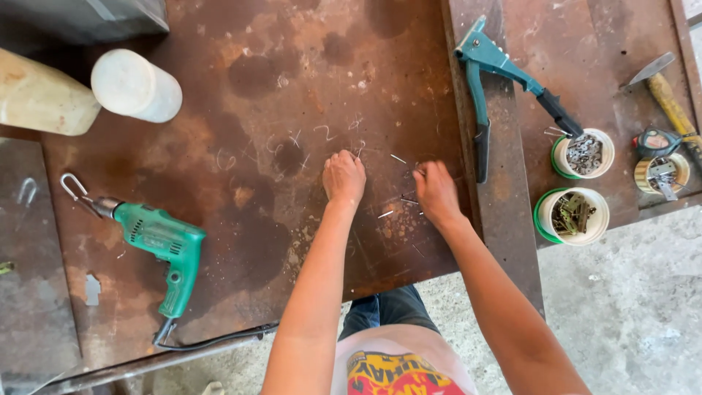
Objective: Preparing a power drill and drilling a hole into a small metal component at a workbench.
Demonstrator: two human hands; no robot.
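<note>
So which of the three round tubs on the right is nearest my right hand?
The white tub with the green rim, lowest of the three, holding brownish metal pieces, lies closest to the right hand; the other two sit farther right.

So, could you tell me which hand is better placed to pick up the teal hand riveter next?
Probably the right hand: it lies closer to the teal hand riveter, whose black handle end hangs just beside it. The left hand rests farther away on the rusty table, among the small loose rivets.

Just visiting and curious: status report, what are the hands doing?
Left hand, right hand both down on rusty table, fingers curled among small loose pins. Grip unclear. Green drill lies left, untouched.
</note>
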